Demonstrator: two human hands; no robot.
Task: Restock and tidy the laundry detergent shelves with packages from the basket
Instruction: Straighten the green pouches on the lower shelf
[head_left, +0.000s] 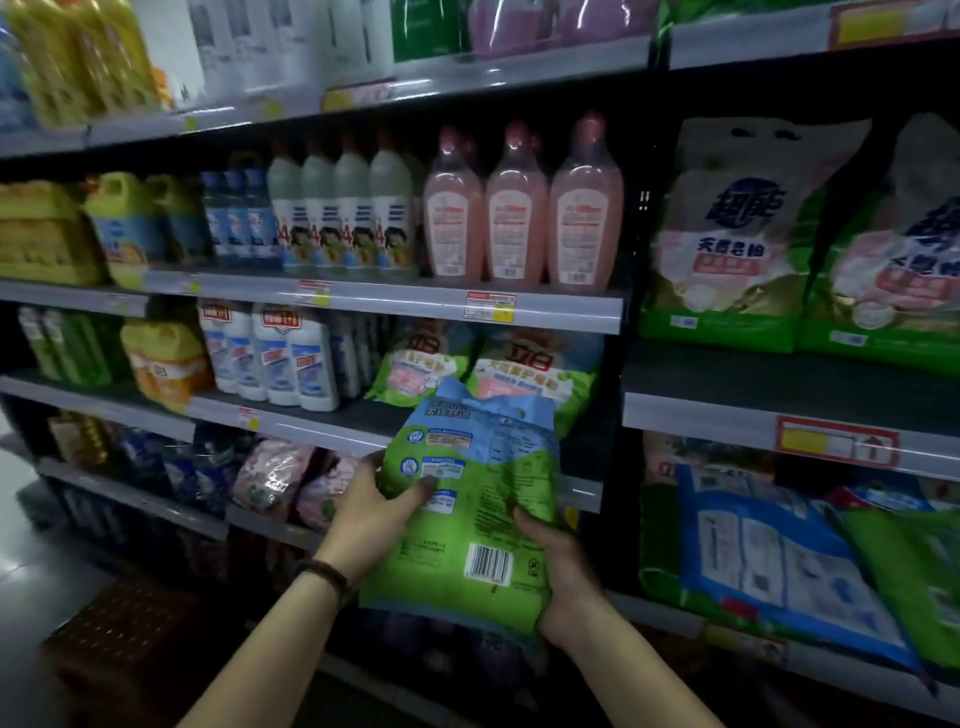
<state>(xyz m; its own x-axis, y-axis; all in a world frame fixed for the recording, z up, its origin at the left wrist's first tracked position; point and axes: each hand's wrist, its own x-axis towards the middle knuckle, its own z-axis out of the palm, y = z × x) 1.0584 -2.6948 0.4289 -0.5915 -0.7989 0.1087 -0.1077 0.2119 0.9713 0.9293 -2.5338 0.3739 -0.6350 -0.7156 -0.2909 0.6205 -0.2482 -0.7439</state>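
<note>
I hold a green and blue detergent bag (470, 499) upright in front of the shelves, its back with the barcode facing me. My left hand (371, 514) grips its left edge, thumb across the front. My right hand (558, 566) grips its lower right side. Just behind the bag's top, two matching green bags (535, 369) stand on the third shelf (322, 423), to the right of white bottles. A dark red basket (130, 629) sits on the floor at lower left.
Pink bottles (519, 208) and white bottles (337, 208) fill the shelf above. Large green and white bags (727, 239) stand in the right bay, with blue and green bags (779, 561) lying tilted below them. Pink packs (270, 475) lie on the lower left shelf.
</note>
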